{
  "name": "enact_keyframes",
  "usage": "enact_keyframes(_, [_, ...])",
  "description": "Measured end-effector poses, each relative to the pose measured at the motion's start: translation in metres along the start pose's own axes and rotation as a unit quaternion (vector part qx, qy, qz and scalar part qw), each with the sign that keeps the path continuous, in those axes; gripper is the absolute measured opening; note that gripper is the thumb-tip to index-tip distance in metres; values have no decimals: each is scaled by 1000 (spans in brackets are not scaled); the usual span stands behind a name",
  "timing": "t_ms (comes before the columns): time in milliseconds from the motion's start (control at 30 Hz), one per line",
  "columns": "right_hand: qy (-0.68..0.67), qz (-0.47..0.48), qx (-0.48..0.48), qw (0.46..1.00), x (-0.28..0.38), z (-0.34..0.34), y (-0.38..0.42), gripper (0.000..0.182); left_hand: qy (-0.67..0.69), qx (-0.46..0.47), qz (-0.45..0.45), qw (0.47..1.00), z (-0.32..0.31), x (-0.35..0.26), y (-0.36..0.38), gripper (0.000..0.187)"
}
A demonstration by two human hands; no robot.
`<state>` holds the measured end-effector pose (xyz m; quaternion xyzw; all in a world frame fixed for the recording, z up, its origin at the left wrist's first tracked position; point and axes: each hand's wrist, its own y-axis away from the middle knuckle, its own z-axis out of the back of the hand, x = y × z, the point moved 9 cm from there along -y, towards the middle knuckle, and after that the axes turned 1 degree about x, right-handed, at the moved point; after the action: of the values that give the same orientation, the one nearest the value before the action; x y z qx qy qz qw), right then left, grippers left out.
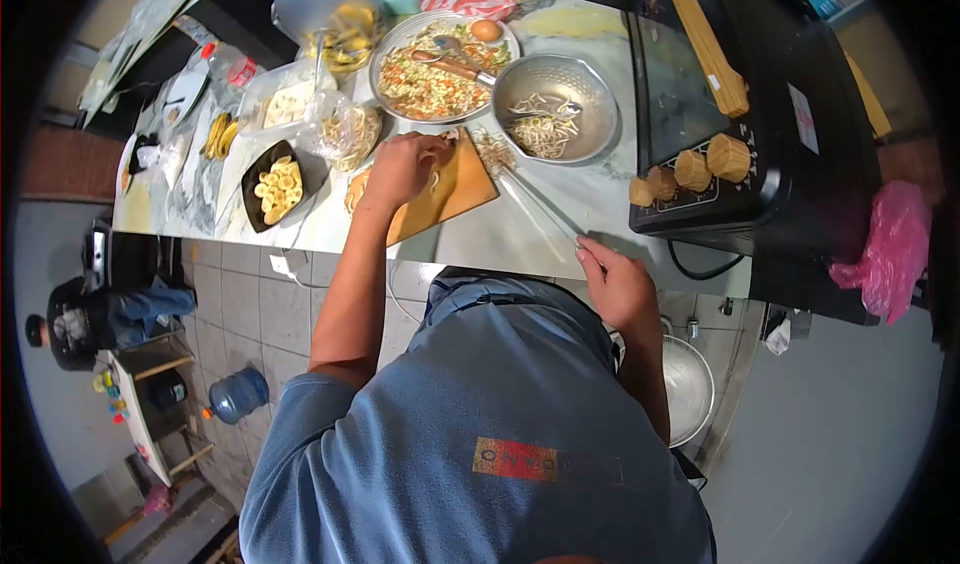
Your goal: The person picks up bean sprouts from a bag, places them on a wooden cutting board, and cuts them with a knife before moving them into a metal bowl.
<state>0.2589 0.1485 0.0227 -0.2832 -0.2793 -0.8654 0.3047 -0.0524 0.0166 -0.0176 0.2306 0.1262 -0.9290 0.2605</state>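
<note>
My left hand [408, 169] is over the wooden cutting board [465, 189], fingers curled together; whatever they pinch is hidden. Pale sliced pieces [355, 189] lie at the board's left edge. At the counter's front edge, my right hand [618, 282] is closed on the near end of a long thin metal tool [545, 207]. Its far end reaches small brownish bits [492, 149] beside the board. Just behind is a metal bowl [597, 94] with bean sprouts [543, 136] inside. A round tray [375, 69] holds chopped vegetables, an egg [486, 31] and a wooden-handled utensil [450, 64].
A black bowl of round yellow slices [277, 190] stands left, near a clear bag of sprouts [350, 134] and a plastic container [262, 114]. The black oven [780, 184] with wooden knobs bounds the right. A person [110, 314] and water jug [238, 396] are at far left.
</note>
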Motion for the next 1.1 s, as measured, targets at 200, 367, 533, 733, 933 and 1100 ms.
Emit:
enact_keyframes(200, [7, -15, 41, 999, -1, -12, -14, 31, -33, 48, 18, 998, -15, 4, 27, 16])
enact_keyframes(367, [11, 17, 47, 999, 3, -20, -20, 31, -60, 27, 32, 997, -17, 5, 32, 15])
enact_keyframes(533, [22, 27, 54, 998, 10, -22, -23, 31, -21, -11, 48, 999, -15, 4, 38, 12])
enact_keyframes(733, [33, 59, 39, 997, 1, -20, -28, 33, -4, 45, -30, 999, -18, -3, 35, 12])
enact_keyframes(933, [26, 74, 37, 996, 3, -20, -32, 34, 27, 32, -40, 998, -21, 9, 37, 10])
enact_keyframes(1100, [28, 79, 50, 995, 9, -20, -35, 35, -9, 16, 11, 1000, -18, 6, 42, 11])
